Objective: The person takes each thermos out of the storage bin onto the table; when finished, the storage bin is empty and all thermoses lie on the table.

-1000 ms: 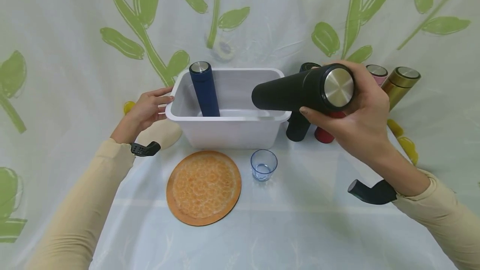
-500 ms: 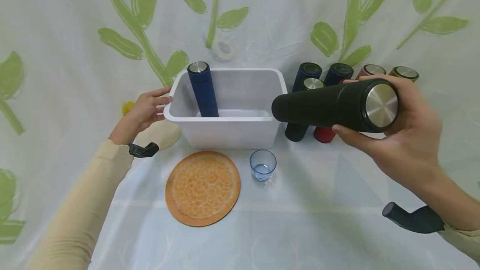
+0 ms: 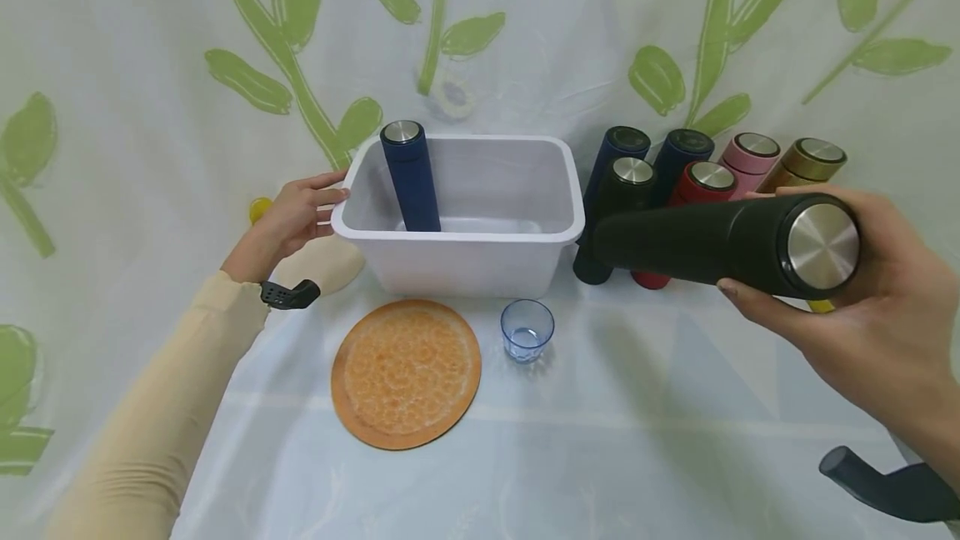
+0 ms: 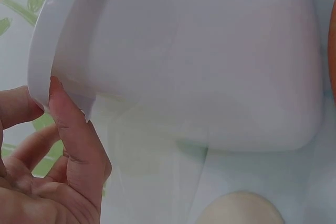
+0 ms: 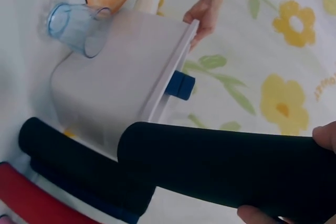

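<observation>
Resting against the left end of the white tub (image 3: pixel 457 223), the left hand (image 3: pixel 288 219) lies with relaxed fingers, its fingertips (image 4: pixel 55 85) touching the underside of the rim and curled round nothing. Inside the tub, near that left end, 1 navy flask (image 3: pixel 411 177) stands leaning slightly, steel cap up. In front of the tub lie 1 round orange mat (image 3: pixel 407 373) and, to the mat's right, 1 small clear blue glass (image 3: pixel 527 330) standing upright. Right of the tub stands a cluster of 6 flasks: 2 navy at the back, 1 black flask (image 3: pixel 618 215) and 1 red flask (image 3: pixel 697 190) in front, then 1 pink flask (image 3: pixel 750 158) and 1 gold flask (image 3: pixel 810 163) further right. In front of that cluster the right hand (image 3: pixel 870 315) grips the black bottle (image 3: pixel 720 244), fingers and thumb wrapped round its capped end. The bottle is held in the air with its long axis nearly level, steel cap toward the person and to the right, bare base pointing left toward the tub's right wall. Compared with 1 second ago, the bottle has drawn away from the tub: its base then hung over the right rim, and now it sits clear of the tub, lower and further right, with the standing flasks uncovered behind it. The left hand has kept its place at the tub.
</observation>
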Demonstrator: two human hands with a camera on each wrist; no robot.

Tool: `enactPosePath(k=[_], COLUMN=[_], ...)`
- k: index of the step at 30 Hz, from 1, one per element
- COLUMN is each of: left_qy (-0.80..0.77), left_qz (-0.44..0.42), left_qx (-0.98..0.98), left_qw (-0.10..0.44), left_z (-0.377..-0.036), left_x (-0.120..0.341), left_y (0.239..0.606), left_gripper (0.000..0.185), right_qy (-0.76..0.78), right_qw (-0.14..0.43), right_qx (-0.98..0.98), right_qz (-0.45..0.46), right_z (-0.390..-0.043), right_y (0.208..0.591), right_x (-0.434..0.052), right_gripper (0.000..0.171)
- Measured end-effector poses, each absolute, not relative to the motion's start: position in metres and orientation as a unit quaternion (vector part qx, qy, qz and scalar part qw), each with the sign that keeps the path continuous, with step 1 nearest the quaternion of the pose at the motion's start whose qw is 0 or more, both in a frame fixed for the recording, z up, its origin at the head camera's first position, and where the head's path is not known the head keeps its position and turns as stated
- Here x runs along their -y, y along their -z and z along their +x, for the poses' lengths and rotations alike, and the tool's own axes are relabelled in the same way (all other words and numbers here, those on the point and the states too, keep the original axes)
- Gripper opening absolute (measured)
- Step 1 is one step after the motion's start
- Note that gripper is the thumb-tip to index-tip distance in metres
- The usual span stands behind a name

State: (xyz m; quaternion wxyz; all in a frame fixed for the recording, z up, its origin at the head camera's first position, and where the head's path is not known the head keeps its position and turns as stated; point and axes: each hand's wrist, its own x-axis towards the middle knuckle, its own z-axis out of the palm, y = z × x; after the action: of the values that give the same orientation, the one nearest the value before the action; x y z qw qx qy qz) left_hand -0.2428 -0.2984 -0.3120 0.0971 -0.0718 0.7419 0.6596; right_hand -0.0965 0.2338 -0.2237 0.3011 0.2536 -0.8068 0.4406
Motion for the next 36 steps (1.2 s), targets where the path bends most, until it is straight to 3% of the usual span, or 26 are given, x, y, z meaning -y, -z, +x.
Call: enactPosePath(k=[6,16,28,36], left_qy=[-0.662,-0.665,-0.672,-0.676], left_qz=[-0.065,-0.062,-0.060,-0.068], left_qx=[-0.740,-0.738,-0.731,-0.726], left_qw=[0.097,0.096,0.108,0.105], left_z=[-0.244,-0.246,-0.243,-0.243], left_x=[0.301,0.302,0.303,0.301], left_y=[0.314,0.314,0.313,0.314], left_gripper=[0.061,0.064,0.065,0.065], right_qy=[-0.420,-0.402,-0.366,-0.350], right_qw=[0.264,0.268,0.257,0.231], right_qx=[0.847,0.861,0.892,0.907], right_qz=[0.192,0.159,0.059,0.025], right_z=[-0.090,-0.096,-0.108,-0.116], right_y=[0.224,0.239,0.249,0.251], right_x=[-0.242,-0.268,-0.289,-0.302], right_gripper=[0.093,0.096,0.071,0.065])
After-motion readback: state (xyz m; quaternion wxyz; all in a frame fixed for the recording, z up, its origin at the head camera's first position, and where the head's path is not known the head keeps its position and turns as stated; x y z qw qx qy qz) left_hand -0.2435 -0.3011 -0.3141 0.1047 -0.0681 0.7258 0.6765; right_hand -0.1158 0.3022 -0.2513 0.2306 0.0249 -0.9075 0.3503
